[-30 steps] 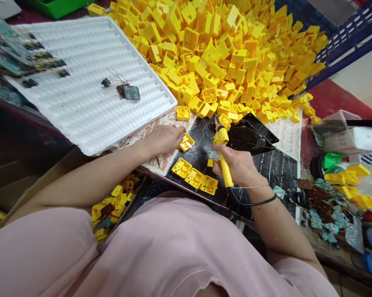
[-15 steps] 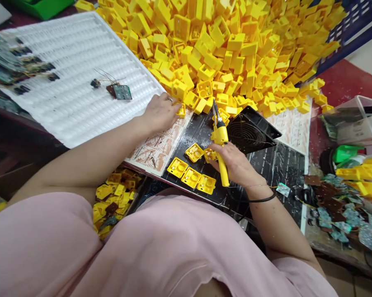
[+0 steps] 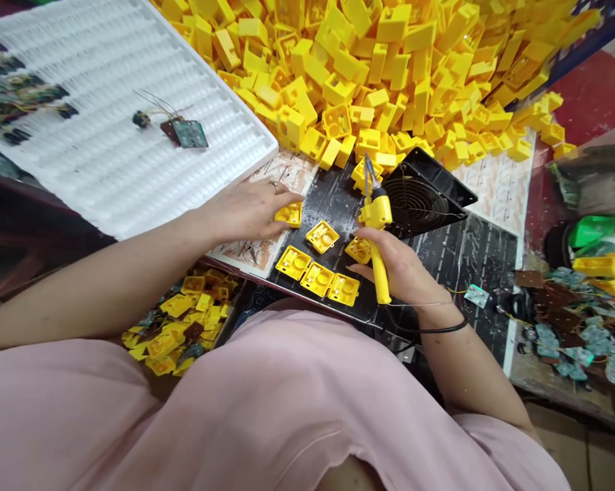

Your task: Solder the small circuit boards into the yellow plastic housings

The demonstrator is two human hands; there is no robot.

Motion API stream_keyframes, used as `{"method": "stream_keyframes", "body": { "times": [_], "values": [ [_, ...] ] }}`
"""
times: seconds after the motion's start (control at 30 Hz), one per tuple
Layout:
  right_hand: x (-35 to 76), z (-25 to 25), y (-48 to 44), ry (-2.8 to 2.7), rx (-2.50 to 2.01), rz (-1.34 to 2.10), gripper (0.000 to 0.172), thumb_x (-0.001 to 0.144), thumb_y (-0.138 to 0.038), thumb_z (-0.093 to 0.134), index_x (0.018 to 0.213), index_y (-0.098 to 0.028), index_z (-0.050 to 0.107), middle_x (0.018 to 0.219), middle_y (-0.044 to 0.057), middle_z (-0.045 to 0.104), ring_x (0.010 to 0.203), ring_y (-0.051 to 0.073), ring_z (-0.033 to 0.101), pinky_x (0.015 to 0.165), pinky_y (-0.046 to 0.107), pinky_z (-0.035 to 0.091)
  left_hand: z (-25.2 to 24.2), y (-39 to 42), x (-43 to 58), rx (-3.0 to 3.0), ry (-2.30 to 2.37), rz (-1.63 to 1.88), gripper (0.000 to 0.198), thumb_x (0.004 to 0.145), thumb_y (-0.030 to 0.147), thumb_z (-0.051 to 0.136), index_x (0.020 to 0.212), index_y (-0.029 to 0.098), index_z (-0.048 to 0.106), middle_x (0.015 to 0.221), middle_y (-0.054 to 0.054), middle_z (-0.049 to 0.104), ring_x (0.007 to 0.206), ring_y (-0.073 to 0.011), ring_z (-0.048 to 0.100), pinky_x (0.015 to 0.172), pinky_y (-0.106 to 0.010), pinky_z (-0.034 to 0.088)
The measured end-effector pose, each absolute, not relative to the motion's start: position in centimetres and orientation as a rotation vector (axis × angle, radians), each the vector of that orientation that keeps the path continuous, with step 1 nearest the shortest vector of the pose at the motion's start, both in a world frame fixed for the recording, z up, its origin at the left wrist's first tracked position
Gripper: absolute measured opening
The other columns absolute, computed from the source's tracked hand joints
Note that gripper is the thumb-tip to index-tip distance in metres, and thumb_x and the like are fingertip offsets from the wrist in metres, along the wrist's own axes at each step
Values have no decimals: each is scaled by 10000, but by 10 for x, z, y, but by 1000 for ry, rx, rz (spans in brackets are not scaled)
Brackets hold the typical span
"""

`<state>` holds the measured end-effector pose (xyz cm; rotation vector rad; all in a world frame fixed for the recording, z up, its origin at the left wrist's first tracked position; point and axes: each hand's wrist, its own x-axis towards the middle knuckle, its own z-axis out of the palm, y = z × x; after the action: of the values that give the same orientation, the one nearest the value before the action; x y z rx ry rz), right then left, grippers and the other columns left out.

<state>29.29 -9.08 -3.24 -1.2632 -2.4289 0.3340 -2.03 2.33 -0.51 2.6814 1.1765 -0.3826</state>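
Note:
My left hand [image 3: 253,210] is closed on a yellow plastic housing [image 3: 290,214] at the left side of the black work surface. In my right hand [image 3: 397,266] is a yellow soldering gun [image 3: 377,218], its metal tip pointing away from me. Beside the right fingers lies another yellow housing [image 3: 358,249]. Between the hands a single open housing [image 3: 322,236] rests hollow side up. Nearer to me, three more housings [image 3: 318,278] stand in a touching row along the edge.
A large heap of yellow housings [image 3: 338,75] fills the back. A black fan [image 3: 425,194] stands right of the soldering gun. On the left, a white ridged tray [image 3: 108,123] carries wired circuit boards [image 3: 185,134]. More boards [image 3: 568,334] lie at right; a box of yellow parts [image 3: 185,314] sits below.
My left hand has drawn a housing away from the heap's edge, toward me. My right hand still holds the soldering gun over nearly the same spot. The whole view has shifted slightly.

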Motion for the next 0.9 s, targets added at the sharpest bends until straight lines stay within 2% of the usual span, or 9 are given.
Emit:
{"method": "stream_keyframes", "body": {
  "times": [0.07,0.17,0.27,0.37,0.43,0.53,0.6,0.73,0.9],
  "values": [
    [286,-38,-90,-2377,-1386,255,440,1069,-493,627,1414,-226,571,1173,140,754,1055,304,724,927,439,615,-5,19,-18,2665,1205,-365,647,1056,460,548,1654,227,471,1604,-125,609,1397,-346,650,1220,-455,478],
    [278,-45,-87,-2341,-1494,196,386,1087,-467,582,1369,-206,617,1116,160,749,998,310,693,876,433,592,-3,15,-15,2623,1283,-403,633,1051,468,557,1622,199,513,1559,-140,647,1368,-355,668,1212,-460,485],
    [277,-43,-88,-2386,-1449,254,349,1057,-359,615,1384,-239,605,1175,131,753,1056,294,699,926,425,600,-1,13,-16,2614,1341,-434,585,1038,469,592,1557,200,586,1452,-143,709,1321,-367,687,1171,-468,516],
    [282,-35,-95,-2437,-1369,329,384,1020,-266,612,1401,-285,575,1313,90,739,1159,256,715,1013,411,603,-1,11,-17,2623,1304,-364,563,1029,396,603,1566,227,590,1519,-131,674,1355,-351,663,1186,-457,504],
    [284,-31,-100,-2427,-1395,314,392,1027,-279,606,1416,-274,563,1343,107,729,1198,270,713,1056,442,594,-1,10,-15,2580,1354,-319,615,1041,378,596,1633,232,526,1550,-148,654,1388,-365,643,1183,-472,504],
    [282,-33,-105,-2380,-1513,242,411,1035,-330,621,1428,-220,572,1295,169,734,1152,329,717,1020,499,600,0,8,-6,2466,1590,-279,712,1078,546,542,1710,240,423,1459,-175,704,1382,-430,642,1102,-549,539],
    [279,-37,-106,-2365,-1568,226,393,1034,-294,596,1418,-209,588,1291,180,734,1108,331,727,959,480,614,1,7,2,2425,1644,-287,691,1103,622,438,1674,237,488,1420,-177,729,1364,-455,655,1069,-581,544],
    [275,-42,-109,-2361,-1570,260,378,1028,-248,584,1405,-237,597,1269,130,749,1118,286,745,941,409,627,0,6,15,2431,1570,-337,562,1141,452,327,1431,166,714,1350,-189,775,1318,-426,714,1071,-538,555],
    [279,-46,-110,-2321,-1526,230,396,1039,-365,642,1416,-256,590,1280,117,756,1062,269,776,884,390,651,-4,4,19,2428,1567,-306,477,1087,329,430,1365,73,722,1311,-253,782,1290,-420,741,1022,-476,582]
  ]
}}
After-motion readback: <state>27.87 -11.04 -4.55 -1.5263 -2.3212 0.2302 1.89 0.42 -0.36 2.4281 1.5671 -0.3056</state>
